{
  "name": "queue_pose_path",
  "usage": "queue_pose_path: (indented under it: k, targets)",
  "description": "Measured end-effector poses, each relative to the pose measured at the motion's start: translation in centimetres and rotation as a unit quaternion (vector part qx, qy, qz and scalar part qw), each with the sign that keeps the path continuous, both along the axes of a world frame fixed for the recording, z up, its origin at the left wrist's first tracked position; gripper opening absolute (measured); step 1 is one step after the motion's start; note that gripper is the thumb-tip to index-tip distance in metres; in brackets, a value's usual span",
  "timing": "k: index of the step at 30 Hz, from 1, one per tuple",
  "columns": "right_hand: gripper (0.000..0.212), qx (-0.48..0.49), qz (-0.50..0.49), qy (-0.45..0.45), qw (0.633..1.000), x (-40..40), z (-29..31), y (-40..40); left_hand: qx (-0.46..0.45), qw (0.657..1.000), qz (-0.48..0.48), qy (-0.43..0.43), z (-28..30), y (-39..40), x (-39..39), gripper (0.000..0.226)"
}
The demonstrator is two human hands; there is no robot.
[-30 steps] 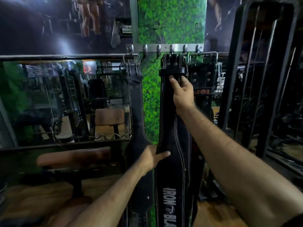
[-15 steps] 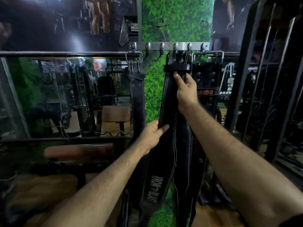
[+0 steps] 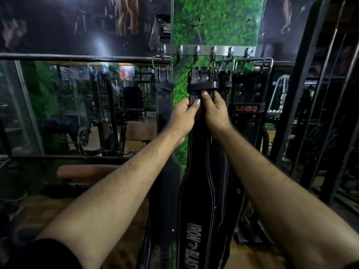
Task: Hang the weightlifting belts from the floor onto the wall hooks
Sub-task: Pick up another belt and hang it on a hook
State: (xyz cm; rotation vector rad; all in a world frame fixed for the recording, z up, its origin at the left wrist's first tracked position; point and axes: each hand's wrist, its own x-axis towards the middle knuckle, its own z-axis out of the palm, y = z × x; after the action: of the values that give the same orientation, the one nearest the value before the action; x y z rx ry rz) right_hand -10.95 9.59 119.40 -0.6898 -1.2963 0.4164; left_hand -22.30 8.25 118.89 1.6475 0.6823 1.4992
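Note:
A steel hook rail [image 3: 206, 49] with several hooks is fixed across the green grass-print wall panel. A black stitched belt marked IRON BLAST [image 3: 198, 191] hangs down from near the rail's middle. My left hand [image 3: 183, 115] and my right hand [image 3: 215, 111] both grip its narrow upper strap just below the leather keeper loop [image 3: 203, 86]. A plain black belt [image 3: 165, 117] hangs by its buckle from the leftmost hook. A studded belt marked USI [image 3: 247, 105] hangs at the right. Whether the held belt's buckle rests on a hook I cannot tell.
A mirror [image 3: 77, 105] with a metal frame fills the wall at left, with a brown padded bench [image 3: 87, 171] below it. A black steel rack [image 3: 314, 113] stands close at the right. Wooden floor shows at the bottom.
My left hand has risen from the belt's wide middle to the upper strap beside my right hand. The belt, which was swung aside, now hangs straight.

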Motion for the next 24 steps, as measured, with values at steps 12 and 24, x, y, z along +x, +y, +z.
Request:
queue_pose_path:
  k: [12, 24]
  targets:
    - [0.059, -0.049, -0.175, -0.099, 0.978, 1.7, -13.3, -0.2, -0.08, 0.988, -0.075, -0.107, -1.9, 1.6, 2.3, 0.023]
    - [0.045, -0.229, 0.027, -0.202, 0.952, 1.3, -6.9, -0.9, -0.106, 0.978, -0.071, -0.164, -0.3, 2.0, 0.1, 0.067]
